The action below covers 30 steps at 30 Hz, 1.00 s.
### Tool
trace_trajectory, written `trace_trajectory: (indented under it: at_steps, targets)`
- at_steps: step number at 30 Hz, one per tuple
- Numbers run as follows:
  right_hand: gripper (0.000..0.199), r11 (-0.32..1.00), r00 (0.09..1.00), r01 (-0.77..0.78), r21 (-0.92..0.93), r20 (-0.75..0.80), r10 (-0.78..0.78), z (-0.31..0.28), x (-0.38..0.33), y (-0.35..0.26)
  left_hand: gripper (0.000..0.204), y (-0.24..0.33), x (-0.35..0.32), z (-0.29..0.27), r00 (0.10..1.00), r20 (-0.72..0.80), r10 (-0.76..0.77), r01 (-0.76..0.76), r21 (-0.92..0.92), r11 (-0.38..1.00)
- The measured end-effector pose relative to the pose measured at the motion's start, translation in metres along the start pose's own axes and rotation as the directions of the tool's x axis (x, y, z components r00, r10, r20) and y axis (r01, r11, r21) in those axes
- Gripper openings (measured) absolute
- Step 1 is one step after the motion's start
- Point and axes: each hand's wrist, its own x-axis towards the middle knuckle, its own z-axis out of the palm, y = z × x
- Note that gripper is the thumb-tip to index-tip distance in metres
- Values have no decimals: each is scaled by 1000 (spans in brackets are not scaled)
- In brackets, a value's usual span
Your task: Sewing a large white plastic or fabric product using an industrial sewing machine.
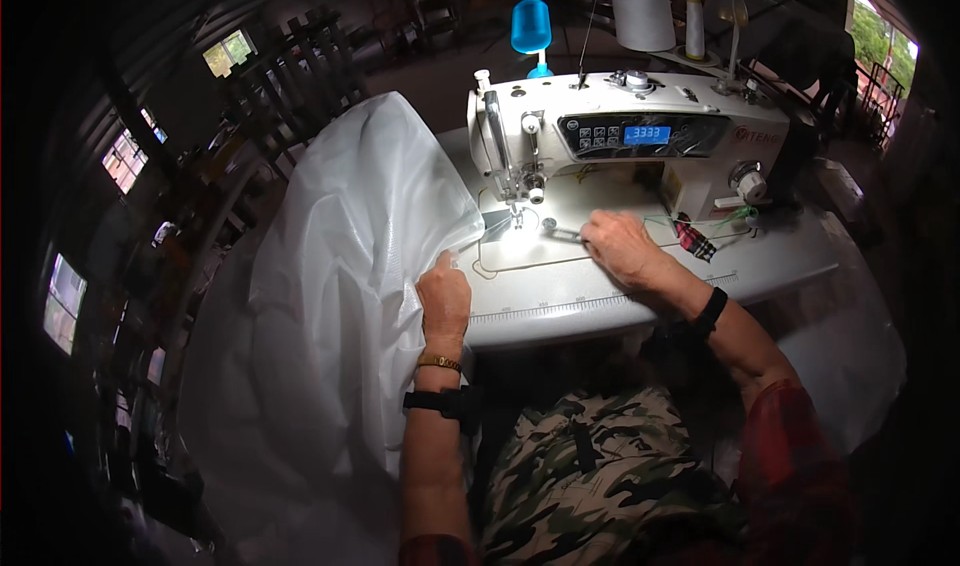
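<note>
My left hand [443, 296] is closed on the edge of a large white plastic sheet [345, 236], left of the needle. The sheet rises in folds beside the sewing machine [620, 121], and one corner reaches close to the lit presser foot [518, 220]. On the machine bed, my right hand [630, 251] has its fingers curled together. A small grey metal piece [566, 234] shows at those fingertips, its kind unclear in the glare. Thin thread runs near the needle.
A strip of red plaid cloth [694, 239] lies on the bed to the right, near green thread [740, 214]. Behind the machine stand a blue thread spool [531, 26] and a large white thread cone [643, 20]. The table's front edge [560, 324] carries a ruler scale.
</note>
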Motion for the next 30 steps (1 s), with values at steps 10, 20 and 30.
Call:
trace_trajectory:
  at_steps: [10, 20, 30]
  targets:
    - [25, 997, 988, 63, 44, -144, -56, 25, 9, -52, 20, 7, -14, -8, 995, -78, 59, -66, -89, 994]
    - [11, 980, 1000, -8, 200, 12, 5, 24, 34, -44, 22, 5, -14, -6, 995, -90, 53, -58, -54, 997]
    - [32, 965, 981, -151, 215, -87, 173, 40, 55, -67, 22, 8, -13, -9, 996, -92, 12, -21, -101, 995]
